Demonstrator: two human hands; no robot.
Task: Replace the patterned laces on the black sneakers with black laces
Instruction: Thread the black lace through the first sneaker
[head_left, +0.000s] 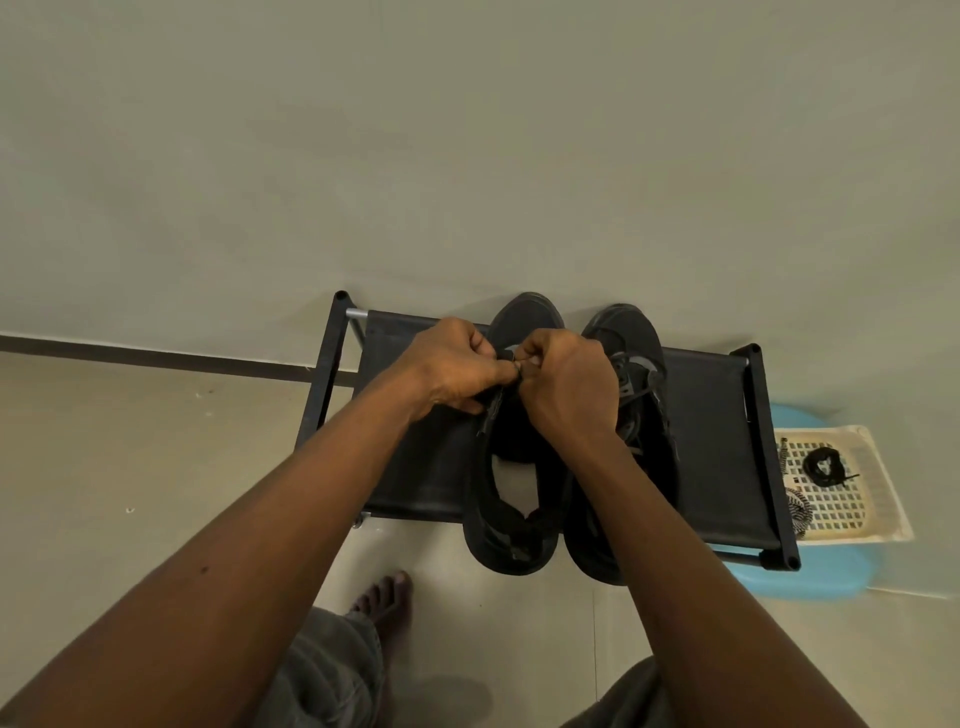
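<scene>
1. Black and thin, the lace (490, 415) is pinched between both hands. The left hand (457, 366) and the right hand (566, 384) meet fingertip to fingertip, with fingers curled tight and thumbs pressed onto the cord.
2. We see both forearms reach forward from the bottom corners and converge, knuckles up, over the front half of the left sneaker (514, 540).
3. A loose strand of the lace drops from the left hand's fingers along the edge of the shoe's opening.
4. The left sneaker is matte black with a rounded toe. Its mouth gapes wide over a pale insole, and its padded heel overhangs the near edge of the rack (415, 467).
5. The right sneaker (636, 327) stands just beside it, toe to the wall, partly hidden by the right forearm. Dark laces (636, 387) criss-cross its front.
6. The rack is a taut black fabric shelf held in a black tube frame with short metal rods at the corners, set against a pale wall.
7. To its right a cream perforated plastic basket (883, 499) sits on a blue plastic base (810, 579). In the basket lie a coiled black lace (823, 465) and, at the left edge, a patterned lace (797, 512).
8. Nearest us are a bare foot (384, 597) and grey trouser legs on a pale tiled floor.
</scene>
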